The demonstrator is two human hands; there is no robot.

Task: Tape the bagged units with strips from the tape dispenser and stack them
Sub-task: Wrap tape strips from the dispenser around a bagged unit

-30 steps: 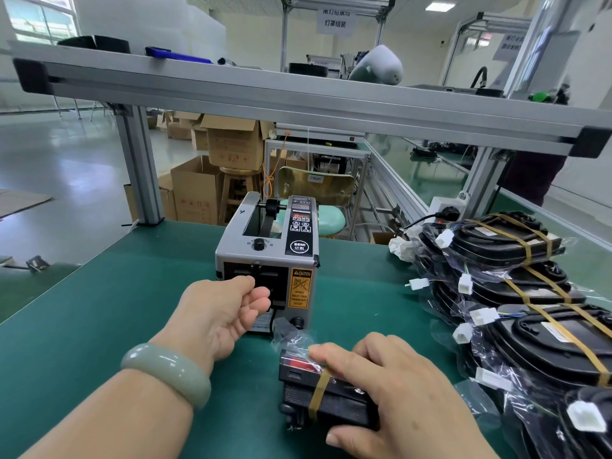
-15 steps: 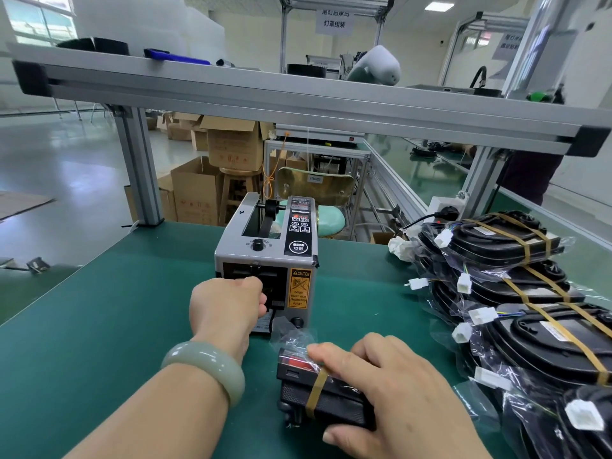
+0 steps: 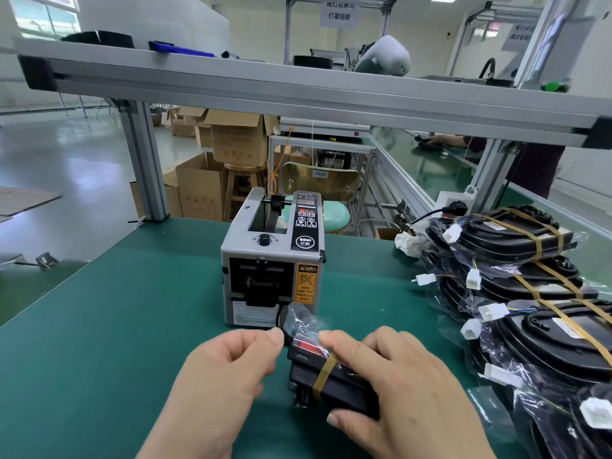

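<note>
Head view centres on the bagged unit (image 3: 334,384), a black block in a clear bag that lies on the desk (image 3: 99,326) near its front edge, just in front of the tape dispenser (image 3: 271,276). One tan strip (image 3: 323,376) already wraps across the unit, while the bag's loose end (image 3: 304,321) stands crumpled toward the dispenser. The right hand (image 3: 410,392) grips the unit from the right, fingers curled over its top and the thumb against its near side. The left hand (image 3: 228,369) sits just left of the unit with its fingers curled and the thumb pressed to the forefinger beside the bag's end; I cannot tell whether a strip is pinched between them, as none shows clearly. Along the desk's right edge lies the stack of taped units (image 3: 530,293), each bound with tan bands, white connectors poking out on the left. An aluminium shelf rail (image 3: 298,91) spans overhead

By my reading the step in hand is the second strip for this unit. The next move calls for folding the loose end down, laying tape across it and pressing it flat while the right hand steadies the unit, then lifting it onto the stack
</note>
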